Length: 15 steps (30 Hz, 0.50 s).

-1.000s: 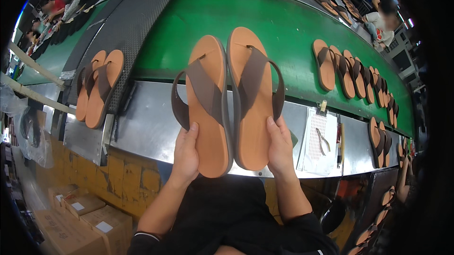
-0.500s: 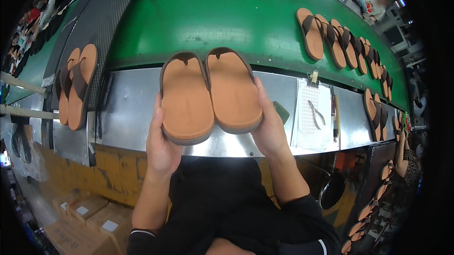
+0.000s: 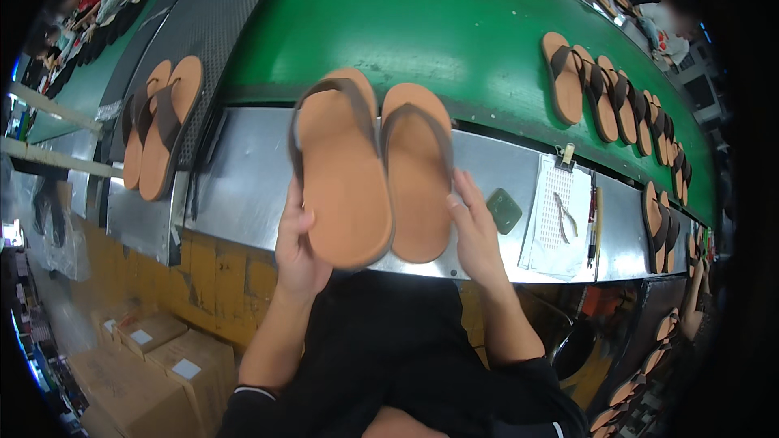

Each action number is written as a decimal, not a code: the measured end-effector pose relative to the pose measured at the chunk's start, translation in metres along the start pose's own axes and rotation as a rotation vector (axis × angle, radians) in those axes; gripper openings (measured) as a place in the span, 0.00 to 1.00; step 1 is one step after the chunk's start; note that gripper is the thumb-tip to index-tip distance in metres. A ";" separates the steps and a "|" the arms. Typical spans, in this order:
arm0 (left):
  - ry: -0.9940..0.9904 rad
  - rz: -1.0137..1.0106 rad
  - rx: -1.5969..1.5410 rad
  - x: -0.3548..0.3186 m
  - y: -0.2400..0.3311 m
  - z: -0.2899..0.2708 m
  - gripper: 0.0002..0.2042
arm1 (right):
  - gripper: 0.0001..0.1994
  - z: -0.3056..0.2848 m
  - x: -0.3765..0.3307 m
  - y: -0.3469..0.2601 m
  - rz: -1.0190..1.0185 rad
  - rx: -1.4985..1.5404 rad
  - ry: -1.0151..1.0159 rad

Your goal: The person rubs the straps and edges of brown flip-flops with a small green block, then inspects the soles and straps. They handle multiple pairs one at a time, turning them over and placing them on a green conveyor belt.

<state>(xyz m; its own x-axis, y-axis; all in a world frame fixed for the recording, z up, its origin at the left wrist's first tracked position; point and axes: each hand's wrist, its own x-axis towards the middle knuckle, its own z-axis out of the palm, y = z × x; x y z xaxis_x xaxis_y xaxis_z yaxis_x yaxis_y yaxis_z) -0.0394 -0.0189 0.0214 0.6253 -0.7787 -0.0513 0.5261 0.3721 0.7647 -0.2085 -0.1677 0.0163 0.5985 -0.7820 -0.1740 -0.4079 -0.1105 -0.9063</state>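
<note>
Tan sandals (image 3: 347,182) sit between left grip (image 3: 299,250) and right grip (image 3: 480,241)

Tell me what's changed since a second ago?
The left tan, brown-strapped flip-flop now looks nearer the camera than the right one; earlier they looked even. The right hand seems looser, thumb at the edge. The left hand still holds; silver metal pliers stay on white paper.

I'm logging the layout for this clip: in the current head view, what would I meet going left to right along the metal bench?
Sandal pair at far left, left hand, left middle sandal, right middle sandal, right hand, pliers, sandal pair at far right.
</note>
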 end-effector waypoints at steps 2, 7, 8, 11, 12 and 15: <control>-0.064 -0.025 0.019 -0.005 -0.004 -0.009 0.37 | 0.27 0.002 -0.005 0.002 -0.137 -0.028 0.099; -0.110 -0.106 0.158 -0.025 -0.025 -0.011 0.45 | 0.34 0.019 -0.008 -0.016 -0.364 0.400 -0.261; -0.131 -0.057 0.226 -0.026 -0.028 -0.009 0.44 | 0.35 0.022 -0.009 -0.021 -0.361 0.496 -0.351; -0.100 0.004 -0.073 -0.005 -0.001 -0.026 0.38 | 0.42 0.020 -0.016 -0.026 -0.298 0.257 -0.452; -0.200 0.111 -0.119 0.006 0.011 -0.034 0.36 | 0.43 0.016 -0.023 -0.025 -0.214 0.178 -0.511; 0.161 0.191 0.269 0.019 0.033 -0.047 0.24 | 0.45 0.007 -0.040 -0.015 -0.374 -0.001 -0.708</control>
<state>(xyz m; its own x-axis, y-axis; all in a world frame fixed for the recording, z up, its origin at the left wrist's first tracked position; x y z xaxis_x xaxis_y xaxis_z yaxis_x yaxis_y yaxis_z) 0.0167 0.0024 0.0157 0.7918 -0.6103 0.0245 0.2340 0.3402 0.9108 -0.2219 -0.1303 0.0343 0.9911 -0.1178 -0.0621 -0.0941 -0.2892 -0.9526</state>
